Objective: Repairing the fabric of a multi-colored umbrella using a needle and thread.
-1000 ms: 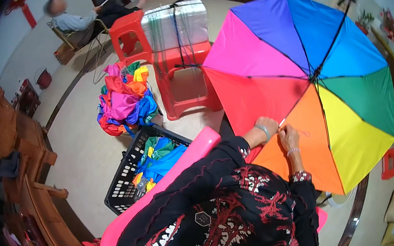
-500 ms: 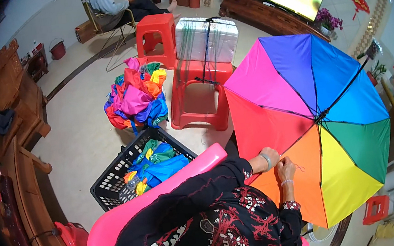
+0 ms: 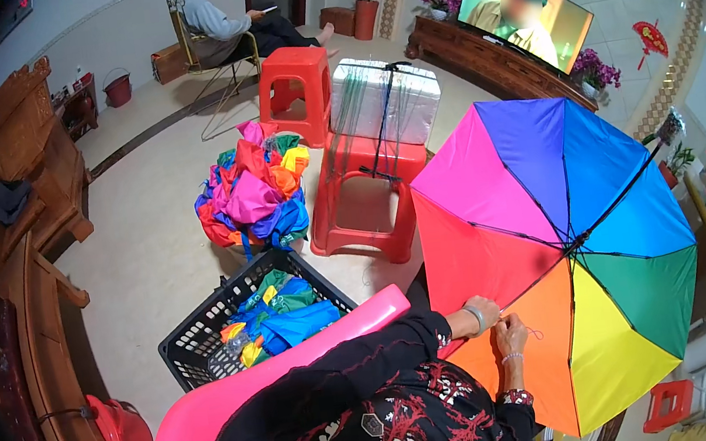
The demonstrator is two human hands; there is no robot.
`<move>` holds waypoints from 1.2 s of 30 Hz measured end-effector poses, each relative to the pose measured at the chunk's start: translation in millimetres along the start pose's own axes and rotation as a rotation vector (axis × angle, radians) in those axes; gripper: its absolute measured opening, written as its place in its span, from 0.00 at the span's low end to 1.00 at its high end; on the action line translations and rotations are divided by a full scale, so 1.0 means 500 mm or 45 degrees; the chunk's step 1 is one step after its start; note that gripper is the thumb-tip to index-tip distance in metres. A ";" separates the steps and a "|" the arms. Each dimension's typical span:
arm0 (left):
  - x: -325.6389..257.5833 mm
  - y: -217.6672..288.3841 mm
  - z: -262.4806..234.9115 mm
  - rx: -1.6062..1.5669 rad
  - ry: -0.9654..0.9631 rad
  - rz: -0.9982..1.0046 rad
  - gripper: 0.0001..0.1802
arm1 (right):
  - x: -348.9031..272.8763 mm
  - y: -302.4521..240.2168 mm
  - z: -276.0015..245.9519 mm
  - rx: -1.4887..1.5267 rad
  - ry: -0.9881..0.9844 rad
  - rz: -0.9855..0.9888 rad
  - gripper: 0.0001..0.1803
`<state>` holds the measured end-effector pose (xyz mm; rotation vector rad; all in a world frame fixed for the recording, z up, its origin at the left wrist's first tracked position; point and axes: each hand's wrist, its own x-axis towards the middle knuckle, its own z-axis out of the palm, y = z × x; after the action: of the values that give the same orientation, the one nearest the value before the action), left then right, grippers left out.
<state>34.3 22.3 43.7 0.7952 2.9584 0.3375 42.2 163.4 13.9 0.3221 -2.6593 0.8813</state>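
Observation:
An open rainbow umbrella (image 3: 613,294), its ribs and black shaft facing me, leans at my right. My left hand (image 3: 481,314), a bracelet at its wrist, is closed on the umbrella's edge where the red and orange panels meet. Close beside it my right hand (image 3: 512,335) is pinched at the same rib end. A thin red thread (image 3: 536,335) loops out next to the right fingers, over the orange panel. Whether a needle is between the fingertips is too small to tell.
A black basket (image 3: 194,328) with folded colourful umbrellas stands at left, beside the pink chair (image 3: 365,314). Beyond it are a heap of colourful umbrella cloth (image 3: 251,193) and red stools (image 3: 364,237), one bearing a silvery box (image 3: 386,97). A person (image 3: 215,26) sits at the back.
The whole view has shifted, so the room and umbrella sit lower in the picture. Both hands stay at the same umbrella edge, with little visible movement. The television picture has changed.

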 end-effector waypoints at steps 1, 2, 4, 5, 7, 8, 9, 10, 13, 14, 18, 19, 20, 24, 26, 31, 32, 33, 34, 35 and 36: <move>-0.004 0.003 -0.010 -0.103 0.007 -0.102 0.09 | 0.003 0.001 0.000 0.033 0.016 0.033 0.06; -0.011 0.008 -0.024 -0.207 0.013 -0.203 0.10 | 0.004 0.003 -0.001 0.034 0.017 0.027 0.06; -0.011 0.008 -0.029 -0.310 0.023 -0.305 0.10 | 0.002 0.008 -0.006 0.133 0.050 0.103 0.07; -0.011 0.005 -0.026 -0.320 0.057 -0.318 0.10 | 0.003 0.009 -0.006 0.183 0.066 0.139 0.07; -0.010 0.001 -0.021 -0.339 0.122 -0.342 0.10 | 0.004 0.011 -0.003 0.209 0.061 0.160 0.07; -0.008 -0.001 -0.019 -0.336 0.125 -0.343 0.10 | 0.005 0.012 -0.001 0.235 0.055 0.186 0.07; -0.007 -0.002 -0.017 -0.328 0.106 -0.338 0.10 | 0.007 0.013 0.002 0.260 0.049 0.213 0.08; -0.010 0.003 -0.017 -0.323 0.083 -0.330 0.10 | 0.005 0.018 0.004 0.261 0.050 0.214 0.08; -0.013 0.004 -0.025 -0.310 0.046 -0.328 0.10 | 0.009 0.034 0.010 0.418 0.069 0.268 0.08; -0.013 0.001 -0.029 -0.303 0.033 -0.332 0.10 | 0.015 0.039 0.011 0.421 0.068 0.265 0.08; -0.007 0.005 -0.023 -0.280 -0.054 -0.303 0.10 | 0.045 0.066 -0.019 1.300 0.043 0.724 0.06; -0.005 0.005 -0.021 -0.270 -0.092 -0.284 0.11 | 0.058 0.089 -0.034 1.075 0.157 0.630 0.05; -0.003 0.005 -0.017 -0.268 -0.089 -0.286 0.11 | 0.067 0.100 -0.045 0.857 0.264 0.523 0.04; 0.002 0.005 -0.007 -0.254 -0.090 -0.292 0.12 | 0.089 0.099 -0.076 0.774 0.174 0.513 0.06; -0.005 0.011 -0.012 -0.285 -0.059 -0.279 0.10 | 0.086 0.070 -0.096 0.858 0.151 0.558 0.07; 0.001 0.030 -0.005 -0.213 -0.196 -0.248 0.13 | 0.066 -0.039 -0.181 1.120 0.055 0.618 0.10; -0.003 0.033 -0.008 -0.211 -0.224 -0.212 0.13 | 0.071 -0.062 -0.211 1.082 0.070 0.573 0.10; -0.009 0.032 -0.019 -0.241 -0.194 -0.179 0.13 | 0.082 -0.081 -0.243 1.038 0.091 0.539 0.09; -0.013 0.033 -0.029 -0.275 -0.172 -0.136 0.15 | 0.093 -0.093 -0.271 1.020 0.139 0.591 0.09; -0.009 0.024 -0.022 -0.300 -0.206 -0.168 0.18 | 0.109 -0.106 -0.304 0.990 0.230 0.429 0.09; 0.003 0.004 0.001 -0.274 -0.178 -0.140 0.17 | 0.130 -0.117 -0.338 0.943 0.316 0.272 0.08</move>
<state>34.1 24.7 43.6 0.6026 2.7614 0.5575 38.5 213.5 197.3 0.0769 -2.0743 1.8273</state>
